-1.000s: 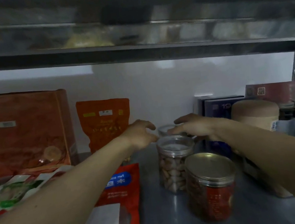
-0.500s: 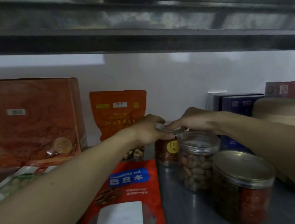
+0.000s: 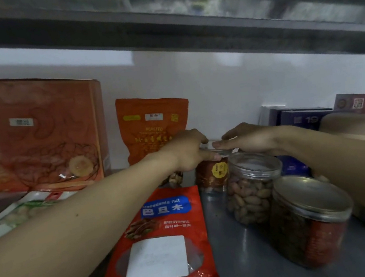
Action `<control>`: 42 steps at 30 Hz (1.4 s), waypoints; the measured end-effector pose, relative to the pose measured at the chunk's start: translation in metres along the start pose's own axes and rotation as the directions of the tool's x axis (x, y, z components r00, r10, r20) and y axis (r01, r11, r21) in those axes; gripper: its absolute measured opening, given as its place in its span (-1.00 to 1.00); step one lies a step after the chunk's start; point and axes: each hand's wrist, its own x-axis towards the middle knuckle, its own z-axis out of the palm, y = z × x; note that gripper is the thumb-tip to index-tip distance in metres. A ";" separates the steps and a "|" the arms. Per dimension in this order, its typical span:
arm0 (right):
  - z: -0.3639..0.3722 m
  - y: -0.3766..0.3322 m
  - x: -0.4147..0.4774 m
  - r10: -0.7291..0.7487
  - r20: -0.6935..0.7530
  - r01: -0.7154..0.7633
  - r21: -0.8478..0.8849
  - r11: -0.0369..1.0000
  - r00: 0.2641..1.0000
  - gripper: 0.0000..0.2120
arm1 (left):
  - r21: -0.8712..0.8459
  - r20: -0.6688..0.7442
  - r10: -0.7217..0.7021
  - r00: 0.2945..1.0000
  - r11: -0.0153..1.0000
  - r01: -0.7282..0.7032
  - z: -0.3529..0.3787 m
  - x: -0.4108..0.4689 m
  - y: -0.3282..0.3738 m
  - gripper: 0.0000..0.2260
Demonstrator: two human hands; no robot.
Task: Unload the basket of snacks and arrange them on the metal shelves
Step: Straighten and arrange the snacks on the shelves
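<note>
Red label, clear lid: the jar (image 3: pixel 212 177) stands just behind the peanut jar (image 3: pixel 252 189); left hand (image 3: pixel 187 153) and right hand (image 3: pixel 251 140) clasp its lid; wall (image 3: pixel 217 91) close behind.

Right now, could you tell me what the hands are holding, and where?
The small back jar, gripped at its lid by the left hand and right hand.

The nut jar (image 3: pixel 252 189) is clear and shows pale brown nuts. Left of it, the red pouch (image 3: pixel 161 242) has a blue band with white letters and a white rectangle. Just behind the nut jar, the small jar (image 3: pixel 212 176) has a dark red label with a round yellow sticker. Further left are the orange pouch (image 3: pixel 151 124) and the orange-red box (image 3: pixel 33 133), which has darker line drawings. In front of the nut jar, the big jar (image 3: pixel 310 221) has a golden lid and a red label. The shelf (image 3: pixel 240 259) is grey.
</note>
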 end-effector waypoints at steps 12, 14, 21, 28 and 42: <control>-0.008 0.006 -0.017 0.034 -0.070 -0.032 0.023 0.999 0.997 -0.27 | 0.074 -0.014 0.048 0.999 0.996 -0.047 -0.006 -0.007 0.008 -0.33; -0.017 0.011 -0.030 0.045 -0.022 -0.043 0.054 0.998 0.999 -0.31 | 0.102 -0.073 0.103 0.992 0.990 -0.096 -0.015 -0.015 0.013 -0.44; -0.016 0.013 -0.083 0.048 0.131 -0.057 0.070 0.996 0.990 -0.46 | -0.207 -0.038 0.208 0.977 0.955 -0.211 -0.024 -0.050 0.031 -0.58; 0.007 -0.002 -0.092 0.160 -0.185 -0.165 -0.016 0.986 0.970 -0.15 | -0.382 0.017 0.250 0.968 0.896 -0.225 -0.004 -0.060 0.029 -0.43; 0.014 -0.007 -0.105 0.103 -0.130 -0.086 0.127 0.988 0.986 -0.16 | -0.380 -0.065 0.213 0.975 0.898 -0.222 0.013 -0.068 0.034 -0.18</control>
